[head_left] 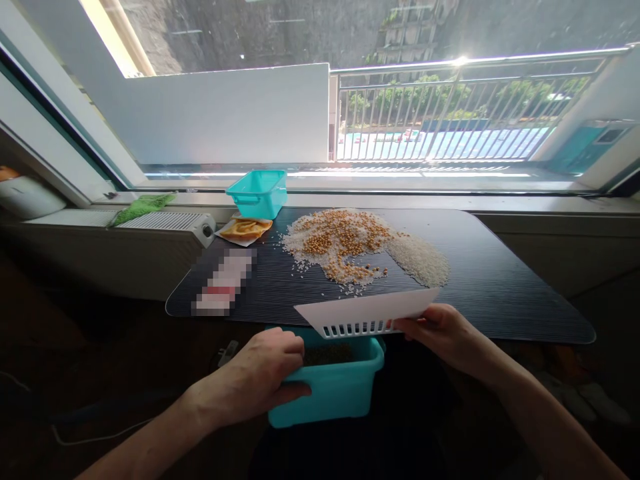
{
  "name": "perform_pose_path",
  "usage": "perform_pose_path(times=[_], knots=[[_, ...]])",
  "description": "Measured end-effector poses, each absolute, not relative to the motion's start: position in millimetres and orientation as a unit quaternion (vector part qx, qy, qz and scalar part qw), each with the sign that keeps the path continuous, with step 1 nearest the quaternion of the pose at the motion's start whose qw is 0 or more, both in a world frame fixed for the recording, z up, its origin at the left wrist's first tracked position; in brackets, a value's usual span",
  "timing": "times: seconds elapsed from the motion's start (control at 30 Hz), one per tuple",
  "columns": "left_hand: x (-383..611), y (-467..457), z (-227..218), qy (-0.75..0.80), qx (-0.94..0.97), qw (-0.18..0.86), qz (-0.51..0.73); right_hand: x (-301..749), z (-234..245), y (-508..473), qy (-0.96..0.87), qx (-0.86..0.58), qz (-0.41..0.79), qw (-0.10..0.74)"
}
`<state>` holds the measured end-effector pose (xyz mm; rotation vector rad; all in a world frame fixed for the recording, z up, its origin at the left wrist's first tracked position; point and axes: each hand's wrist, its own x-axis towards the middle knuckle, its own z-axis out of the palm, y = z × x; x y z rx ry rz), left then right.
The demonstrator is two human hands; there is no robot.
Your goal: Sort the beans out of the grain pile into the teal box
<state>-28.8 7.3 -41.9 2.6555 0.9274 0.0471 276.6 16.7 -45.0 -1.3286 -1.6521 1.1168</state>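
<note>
- Left hand (267, 370) clasps the near teal bin (327, 393).
- Right hand (443, 333) pinches a slotted sheet (370, 309) above the bin.
- Right of the rice (425, 260), table (500, 287) stretches to its edge.

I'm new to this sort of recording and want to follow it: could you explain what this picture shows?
There is no machine here, only a person's two bare hands. The single picture comes from a camera worn on their head, looking forward and down. The left hand grips the rim of a teal bin with dark contents, too dim to identify. The right hand holds a white slotted sheet. On the dark table lie pale grains, partly mixed with round yellow-brown pieces. Another teal container stands at the far left.
</note>
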Motion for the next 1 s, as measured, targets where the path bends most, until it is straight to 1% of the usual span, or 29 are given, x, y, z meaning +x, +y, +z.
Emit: perform_pose_path(times=[0.13,0.2,0.47,0.77,0.9,1.0], knots=[[-22,8,-41,0.313,0.935,0.163,0.025,297,-44,22,-0.561,-0.611,0.342,0.442],[-21,8,-41,0.307,0.937,0.163,0.026,300,-42,30,-0.542,-0.639,0.299,0.457],[-20,8,-40,0.313,0.936,0.162,0.008,302,-49,41,-0.572,-0.656,0.245,0.428],[-20,9,-42,0.31,0.934,0.175,0.024,291,-51,43,-0.613,-0.606,0.275,0.427],[-20,9,-41,0.306,0.935,0.174,0.031,290,-49,44,-0.593,-0.624,0.265,0.433],[-20,9,-41,0.305,0.937,0.167,0.03,289,-47,46,-0.595,-0.635,0.26,0.418]])
